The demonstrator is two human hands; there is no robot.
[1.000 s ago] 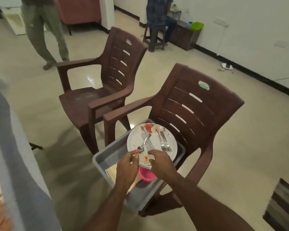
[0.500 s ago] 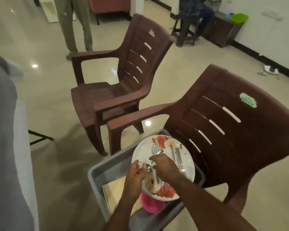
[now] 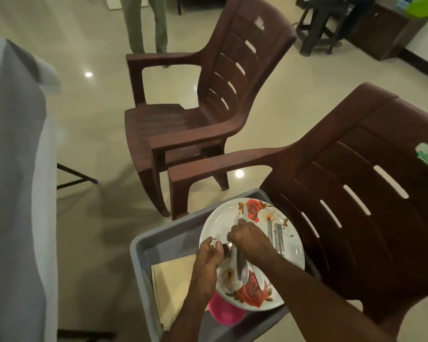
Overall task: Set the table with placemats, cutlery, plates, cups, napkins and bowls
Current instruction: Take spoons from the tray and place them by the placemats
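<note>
A white plate (image 3: 218, 223) with red rose prints lies in a grey tub (image 3: 163, 243) on the seat of the near brown chair (image 3: 356, 193). Both hands are over the plate. My right hand (image 3: 248, 239) is closed over a bundle of cutlery (image 3: 241, 266) whose ends stick out on both sides of the fist. My left hand (image 3: 209, 259) pinches the end of a spoon (image 3: 226, 246) at the plate's left rim. Two more metal pieces (image 3: 277, 236) lie loose on the right side of the plate. A pink cup (image 3: 226, 311) and a beige placemat (image 3: 173, 275) sit under the plate.
A second brown chair (image 3: 208, 99) stands beyond the near one. The table with a grey cloth (image 3: 15, 169) runs along the left edge. A standing person's legs (image 3: 143, 23) and a seated person on a stool (image 3: 324, 23) are at the back.
The view has come closer to the tub. My right hand has moved further up the plate and closed over the cutlery; my left hand stays at the plate's left rim.
</note>
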